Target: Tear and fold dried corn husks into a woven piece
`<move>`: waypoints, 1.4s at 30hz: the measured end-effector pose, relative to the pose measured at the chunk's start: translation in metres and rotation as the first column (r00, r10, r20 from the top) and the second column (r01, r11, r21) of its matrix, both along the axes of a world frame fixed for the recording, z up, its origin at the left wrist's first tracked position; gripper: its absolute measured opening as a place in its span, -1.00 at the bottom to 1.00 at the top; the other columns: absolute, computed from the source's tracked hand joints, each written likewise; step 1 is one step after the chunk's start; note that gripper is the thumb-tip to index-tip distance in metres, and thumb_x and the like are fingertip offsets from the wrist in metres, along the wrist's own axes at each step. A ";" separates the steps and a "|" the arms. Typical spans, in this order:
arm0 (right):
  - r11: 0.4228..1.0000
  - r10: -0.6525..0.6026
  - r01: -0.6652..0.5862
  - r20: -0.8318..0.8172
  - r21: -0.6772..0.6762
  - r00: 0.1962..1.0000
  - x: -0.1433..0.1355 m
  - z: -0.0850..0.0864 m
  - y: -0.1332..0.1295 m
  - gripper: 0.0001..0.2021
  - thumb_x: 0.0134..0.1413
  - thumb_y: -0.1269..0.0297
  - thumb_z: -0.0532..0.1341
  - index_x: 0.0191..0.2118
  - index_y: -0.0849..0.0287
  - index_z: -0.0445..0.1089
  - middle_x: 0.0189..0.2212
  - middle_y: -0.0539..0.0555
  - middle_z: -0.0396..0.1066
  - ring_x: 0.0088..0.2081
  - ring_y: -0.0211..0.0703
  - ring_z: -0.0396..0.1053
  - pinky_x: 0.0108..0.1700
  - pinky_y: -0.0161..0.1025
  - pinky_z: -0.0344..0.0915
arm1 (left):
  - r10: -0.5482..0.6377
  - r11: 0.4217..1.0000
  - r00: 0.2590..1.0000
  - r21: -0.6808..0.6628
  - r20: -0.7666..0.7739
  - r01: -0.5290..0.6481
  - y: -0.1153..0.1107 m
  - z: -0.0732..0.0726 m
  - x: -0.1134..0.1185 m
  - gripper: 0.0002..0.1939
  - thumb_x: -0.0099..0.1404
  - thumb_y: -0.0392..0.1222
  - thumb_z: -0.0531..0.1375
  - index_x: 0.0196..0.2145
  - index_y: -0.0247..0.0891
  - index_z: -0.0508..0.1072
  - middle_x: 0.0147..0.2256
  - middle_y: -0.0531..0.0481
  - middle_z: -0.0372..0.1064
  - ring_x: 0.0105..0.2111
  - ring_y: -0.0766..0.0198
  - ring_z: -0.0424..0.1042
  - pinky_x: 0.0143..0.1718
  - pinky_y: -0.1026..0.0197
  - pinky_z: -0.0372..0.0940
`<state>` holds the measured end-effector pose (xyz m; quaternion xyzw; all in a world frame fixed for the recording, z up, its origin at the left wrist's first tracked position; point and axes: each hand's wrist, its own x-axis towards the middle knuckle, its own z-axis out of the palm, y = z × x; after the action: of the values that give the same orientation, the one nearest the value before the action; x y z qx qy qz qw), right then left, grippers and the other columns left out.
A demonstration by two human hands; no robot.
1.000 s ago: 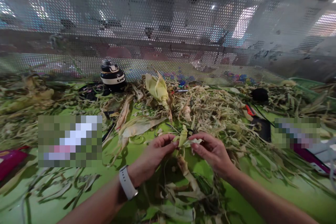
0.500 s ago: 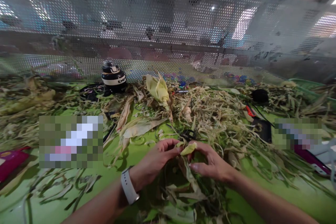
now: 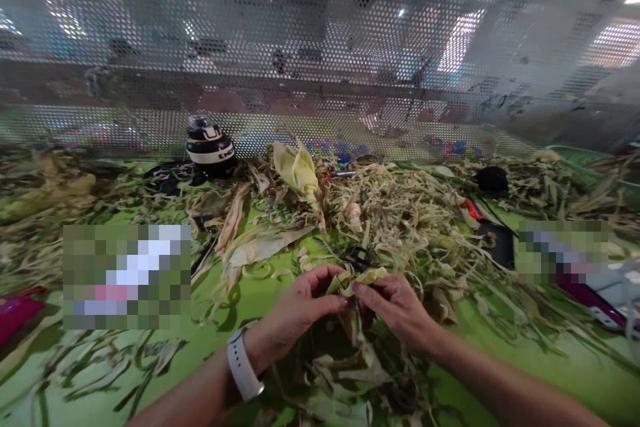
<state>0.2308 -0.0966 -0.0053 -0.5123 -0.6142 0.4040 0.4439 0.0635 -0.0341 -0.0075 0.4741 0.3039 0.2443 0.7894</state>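
Observation:
My left hand (image 3: pixel 313 297), with a white band on the wrist, pinches a pale green strip of husk (image 3: pixel 341 283) near the front centre. Close beside it, my right hand (image 3: pixel 395 303) grips the other part of the same strip between thumb and fingers. Long dry husk strips (image 3: pixel 367 353) hang below both hands. Just beyond the fingers lies a black tool (image 3: pixel 356 255), partly covered by strips. Farther back stands a yellow-green husk bundle (image 3: pixel 299 173).
A black bottle (image 3: pixel 211 147) stands at the back left before a perforated metal screen (image 3: pixel 310 33). Heaps of husk strips (image 3: pixel 405 213) cover much of the green table (image 3: pixel 225 320). At the right lie a black phone-like object (image 3: pixel 496 245) and an orange-handled tool (image 3: pixel 474 208).
My right thumb has moved up and left onto the husk strip, closer to my left fingers. The strip now lies folded between both hands. The view has shifted slightly.

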 end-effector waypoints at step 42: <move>0.804 -0.106 -0.085 0.282 0.588 0.954 0.003 -0.011 0.003 -0.75 0.10 0.48 0.17 -0.11 0.11 0.42 -0.31 0.08 0.43 -0.30 -0.26 0.41 -0.24 -0.36 0.38 | 0.235 0.960 0.967 -0.182 0.097 -0.215 0.003 -0.013 0.009 -0.71 -0.05 -0.13 0.39 -0.50 -0.32 0.38 -0.56 0.13 0.33 -0.57 0.47 0.26 -0.50 0.41 0.18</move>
<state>0.2339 -0.0935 -0.0165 -0.4063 -0.7670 0.1061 0.4852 0.0722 -0.0308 -0.0209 0.3521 0.3284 0.3333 0.8106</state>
